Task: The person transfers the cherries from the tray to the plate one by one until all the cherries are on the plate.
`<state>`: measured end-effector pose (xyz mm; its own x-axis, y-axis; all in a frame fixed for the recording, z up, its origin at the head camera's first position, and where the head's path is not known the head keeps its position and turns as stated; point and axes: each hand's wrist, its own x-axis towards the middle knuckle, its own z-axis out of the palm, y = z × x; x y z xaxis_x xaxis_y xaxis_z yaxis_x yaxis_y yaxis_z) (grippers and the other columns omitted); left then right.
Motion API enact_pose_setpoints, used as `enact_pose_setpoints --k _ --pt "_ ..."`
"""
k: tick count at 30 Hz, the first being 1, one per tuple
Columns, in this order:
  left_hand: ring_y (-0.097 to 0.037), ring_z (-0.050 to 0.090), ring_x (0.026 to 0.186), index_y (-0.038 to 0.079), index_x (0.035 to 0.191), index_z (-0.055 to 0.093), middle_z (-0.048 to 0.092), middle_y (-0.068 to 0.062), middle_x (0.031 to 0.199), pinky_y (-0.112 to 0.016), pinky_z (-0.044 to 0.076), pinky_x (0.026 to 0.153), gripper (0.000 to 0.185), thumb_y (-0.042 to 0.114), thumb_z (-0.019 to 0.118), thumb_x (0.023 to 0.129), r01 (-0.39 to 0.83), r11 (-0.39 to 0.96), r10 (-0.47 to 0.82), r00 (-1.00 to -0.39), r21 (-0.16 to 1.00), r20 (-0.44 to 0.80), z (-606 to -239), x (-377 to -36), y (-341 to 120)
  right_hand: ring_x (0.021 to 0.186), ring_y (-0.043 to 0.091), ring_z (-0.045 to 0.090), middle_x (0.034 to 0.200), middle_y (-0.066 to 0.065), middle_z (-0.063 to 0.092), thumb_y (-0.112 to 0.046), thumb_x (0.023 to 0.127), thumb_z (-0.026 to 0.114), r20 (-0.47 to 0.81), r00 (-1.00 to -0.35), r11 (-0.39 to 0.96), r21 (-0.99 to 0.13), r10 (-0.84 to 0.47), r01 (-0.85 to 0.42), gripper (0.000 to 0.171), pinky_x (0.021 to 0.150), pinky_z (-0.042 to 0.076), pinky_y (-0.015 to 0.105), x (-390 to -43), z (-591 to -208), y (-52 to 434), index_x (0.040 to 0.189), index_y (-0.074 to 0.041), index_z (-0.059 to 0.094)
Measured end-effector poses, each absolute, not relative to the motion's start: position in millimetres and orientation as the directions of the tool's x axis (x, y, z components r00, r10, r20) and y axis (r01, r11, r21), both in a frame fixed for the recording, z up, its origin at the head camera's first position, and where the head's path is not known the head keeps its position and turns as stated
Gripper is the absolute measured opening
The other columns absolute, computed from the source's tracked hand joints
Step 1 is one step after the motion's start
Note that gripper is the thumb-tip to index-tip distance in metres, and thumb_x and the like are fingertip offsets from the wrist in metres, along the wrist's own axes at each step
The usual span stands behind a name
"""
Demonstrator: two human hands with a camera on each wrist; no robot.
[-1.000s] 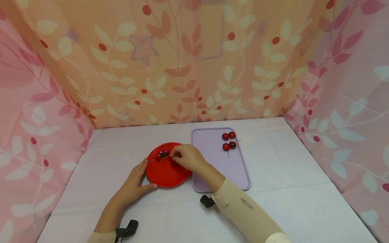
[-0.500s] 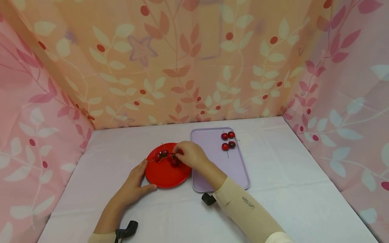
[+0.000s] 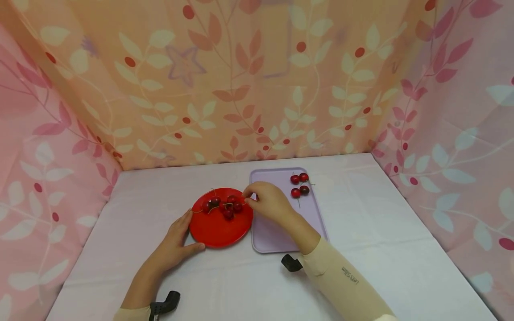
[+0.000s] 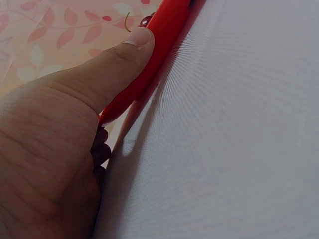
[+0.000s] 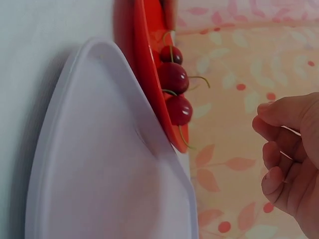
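Red plate with glossy red and darker red cherries; pale lilac tray with four more cherries, two bright red, two dark. White cloth over the worktop. Peach and pink curtains patterned with cream and rose leaves, red berries. Beige sleeve, black wrist straps.

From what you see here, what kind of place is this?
Probably a small staged recording booth, not a real kitchen: leaf-patterned curtains close three sides of a cloth-covered table, which bears only a red plate and lilac tray with cherries.
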<state>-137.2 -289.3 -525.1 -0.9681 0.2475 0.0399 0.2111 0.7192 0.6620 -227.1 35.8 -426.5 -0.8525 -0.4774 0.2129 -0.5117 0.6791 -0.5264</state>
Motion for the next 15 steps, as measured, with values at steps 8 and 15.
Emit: enact_pose_setpoints --k 8,15 --pt "-0.042 0.016 0.154 0.009 0.165 0.017 0.016 -0.013 0.171 -0.071 0.026 0.117 0.114 0.054 0.081 0.082 0.205 0.703 0.245 -0.969 0.681 0.04 -526.1 -136.5 -291.0 0.085 0.02 0.064 0.096 -0.01 0.071 -0.018 0.094 0.075 0.308 -0.838 0.645 -0.536 -0.45 -0.544 0.01 0.075 0.054 0.028 -217.5 -414.5 63.8 0.104 -0.02 0.077" --pt "-0.043 0.016 0.154 0.01 0.165 0.018 0.017 -0.013 0.171 -0.071 0.026 0.116 0.113 0.053 0.081 0.082 0.219 0.7 0.253 -0.966 0.68 0.051 -526.2 -138.0 -290.3 0.082 0.019 0.064 0.097 -0.008 0.073 -0.013 0.092 0.077 0.396 -0.814 0.63 -0.516 -0.424 -0.58 0.011 0.073 0.054 0.028 -210.7 -403.7 95.0 0.101 -0.018 0.077"
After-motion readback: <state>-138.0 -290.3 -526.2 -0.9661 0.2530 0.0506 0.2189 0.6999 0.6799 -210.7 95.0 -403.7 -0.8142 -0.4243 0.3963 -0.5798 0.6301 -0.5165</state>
